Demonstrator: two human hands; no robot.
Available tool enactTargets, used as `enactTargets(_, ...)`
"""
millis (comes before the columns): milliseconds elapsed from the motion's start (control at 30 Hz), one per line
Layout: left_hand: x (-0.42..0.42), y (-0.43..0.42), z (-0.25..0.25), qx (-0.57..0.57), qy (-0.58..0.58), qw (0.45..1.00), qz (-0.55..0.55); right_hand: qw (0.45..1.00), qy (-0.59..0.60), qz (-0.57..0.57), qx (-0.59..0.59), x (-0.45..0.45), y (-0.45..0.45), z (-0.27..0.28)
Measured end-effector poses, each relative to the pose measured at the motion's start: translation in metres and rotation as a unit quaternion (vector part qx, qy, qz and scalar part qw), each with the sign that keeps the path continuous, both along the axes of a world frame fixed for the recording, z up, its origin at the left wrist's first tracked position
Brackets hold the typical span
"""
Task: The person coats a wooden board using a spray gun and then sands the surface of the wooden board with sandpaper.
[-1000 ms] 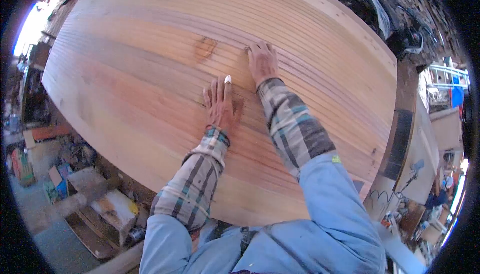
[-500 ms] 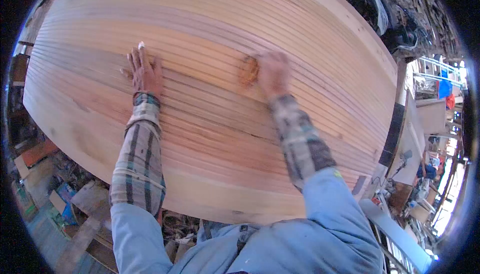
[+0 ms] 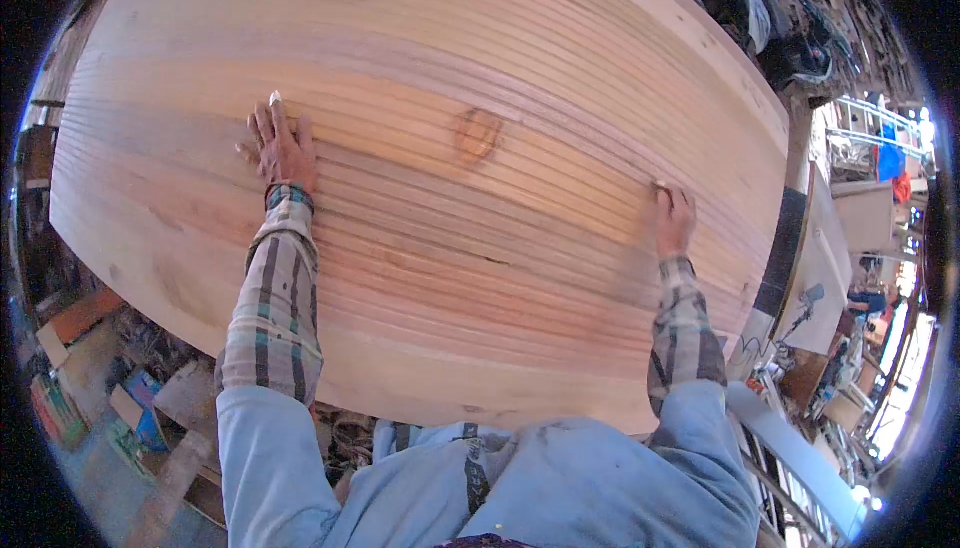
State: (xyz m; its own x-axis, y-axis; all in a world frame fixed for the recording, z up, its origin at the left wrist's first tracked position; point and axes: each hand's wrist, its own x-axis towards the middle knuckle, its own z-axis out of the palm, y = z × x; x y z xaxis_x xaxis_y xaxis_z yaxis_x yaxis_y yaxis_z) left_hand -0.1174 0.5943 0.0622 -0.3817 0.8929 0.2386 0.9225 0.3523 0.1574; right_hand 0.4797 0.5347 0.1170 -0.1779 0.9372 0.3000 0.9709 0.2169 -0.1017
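Observation:
A large wooden panel (image 3: 400, 198) with many parallel grooves and a dark knot (image 3: 478, 136) spreads out in front of me. My left hand (image 3: 285, 156) rests on its left part with fingers stretched out; one fingertip has a white wrapping (image 3: 275, 98). On the right part of the panel, my right hand (image 3: 676, 220) touches the grooves with its fingers bent and drawn together. Whatever those fingers hold, if anything, is too small or hidden to make out. Both forearms wear plaid cuffs under light blue sleeves.
Boards and clutter (image 3: 90, 328) lie below the panel at lower left. On the right, a dark tool (image 3: 805, 310) lies on a pale board, with a cable nearby. Dark bags (image 3: 790, 58) sit at upper right, and a metal ladder-like frame (image 3: 875, 148) stands beyond.
My right hand has moved right and toward me along the grooves, from beside the knot to near the panel's right end. My left hand stays nearly in place.

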Motion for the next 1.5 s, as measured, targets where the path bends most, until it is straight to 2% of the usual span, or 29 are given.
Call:
enactTargets(67,-0.002,0.000,0.003,-0.005,0.008,1.000,0.001,0.993,0.105,-0.045,-0.016,0.003,-0.010,-0.011)
enactTargets(100,-0.001,0.000,0.002,-0.007,0.014,1.000,-0.005,1.000,-0.005,0.013,-0.015,-0.051,-0.002,0.014)
enactTargets(167,0.000,0.000,-0.001,-0.010,0.019,1.000,0.000,0.999,0.036,-0.008,0.032,-0.105,0.029,-0.033)
enactTargets(200,-0.001,0.000,-0.002,-0.008,0.021,1.000,0.009,0.998,0.041,0.056,-0.011,-0.164,0.042,0.002)
enactTargets(233,0.000,0.000,0.001,-0.010,0.028,0.999,0.012,0.992,0.061,0.101,0.048,-0.198,0.057,-0.018)
enactTargets(267,0.001,0.000,0.005,-0.015,0.022,1.000,0.009,0.990,0.059,0.125,0.038,-0.236,0.076,-0.035)
enactTargets(333,0.001,-0.001,0.008,-0.020,0.022,1.000,-0.001,0.950,0.280,0.127,-0.060,-0.324,0.107,-0.048)
enactTargets(367,0.003,0.000,0.007,-0.014,0.014,1.000,0.003,0.983,0.116,0.138,0.024,-0.349,0.116,-0.027)
enactTargets(467,0.005,0.002,0.004,-0.006,0.005,1.000,-0.001,0.975,0.178,0.126,0.053,-0.353,0.134,-0.052)
enactTargets(600,0.004,-0.004,0.003,-0.003,-0.026,1.000,-0.015,0.993,-0.004,0.115,-0.029,-0.182,0.064,-0.026)
enactTargets(633,0.006,-0.006,0.005,-0.003,-0.028,1.000,-0.007,0.995,-0.005,0.095,-0.044,-0.145,0.047,-0.017)
enactTargets(667,0.007,-0.005,0.008,-0.019,-0.026,0.999,-0.010,0.993,0.103,0.046,-0.027,-0.119,0.039,-0.016)
enactTargets(767,0.008,-0.007,0.017,-0.037,-0.036,0.999,-0.007,0.992,0.075,0.102,-0.026,-0.174,0.067,-0.010)
enactTargets(833,0.009,-0.007,0.020,-0.032,-0.049,0.998,-0.005,0.972,-0.049,0.221,0.054,-0.261,0.108,-0.041)
enactTargets(867,0.012,-0.008,0.021,-0.022,-0.060,0.998,-0.008,0.982,-0.021,0.184,-0.031,-0.336,0.120,-0.014)
enactTargets(900,0.009,-0.008,0.022,-0.011,-0.071,0.997,-0.015,0.980,-0.050,0.193,-0.016,-0.391,0.143,-0.024)
enactTargets(933,0.004,-0.006,0.022,-0.010,-0.069,0.997,-0.014,0.970,0.038,0.233,0.052,-0.434,0.168,-0.048)
enactTargets(967,0.002,-0.005,0.023,-0.014,-0.074,0.997,-0.014,0.976,0.070,0.205,-0.016,-0.485,0.183,-0.044)
enactTargets(1033,0.012,-0.008,0.023,-0.017,-0.089,0.996,-0.018,0.972,0.062,0.224,-0.027,-0.517,0.190,-0.028)
enactTargets(1100,0.003,-0.007,0.016,0.012,-0.134,0.991,-0.022,0.968,0.122,0.210,-0.064,-0.516,0.190,-0.016)
enactTargets(1133,-0.006,-0.006,0.009,0.017,-0.134,0.991,-0.023,0.908,0.327,0.251,-0.080,-0.494,0.190,-0.047)
enactTargets(1200,-0.034,-0.003,-0.019,0.121,-0.156,0.977,-0.084,0.973,0.067,0.219,-0.018,-0.400,0.163,-0.035)
enactTargets(1233,-0.063,-0.003,-0.013,0.110,-0.176,0.976,-0.061,0.979,-0.015,0.203,-0.012,-0.341,0.144,-0.039)
enactTargets(1267,-0.103,-0.003,-0.011,0.112,-0.168,0.979,-0.041,0.983,0.000,0.178,-0.048,-0.275,0.123,-0.041)
enactTargets(1300,-0.142,-0.003,-0.008,0.113,-0.161,0.980,-0.022,0.974,0.016,0.208,0.091,-0.193,0.110,-0.075)
enactTargets(1333,-0.172,-0.002,-0.011,0.127,-0.125,0.984,-0.006,0.990,-0.005,0.140,0.000,-0.165,0.078,-0.031)
enactTargets(1367,-0.176,0.001,-0.011,0.126,-0.126,0.984,0.002,0.988,-0.056,0.143,0.003,-0.112,0.067,-0.041)
enactTargets(1433,-0.187,0.007,-0.012,-0.004,0.038,0.994,0.104,0.997,0.039,0.057,-0.046,-0.122,0.052,-0.006)
enactTargets(1500,-0.185,0.005,0.000,-0.014,0.008,0.995,0.094,0.991,0.023,0.129,-0.016,-0.202,0.077,0.009)
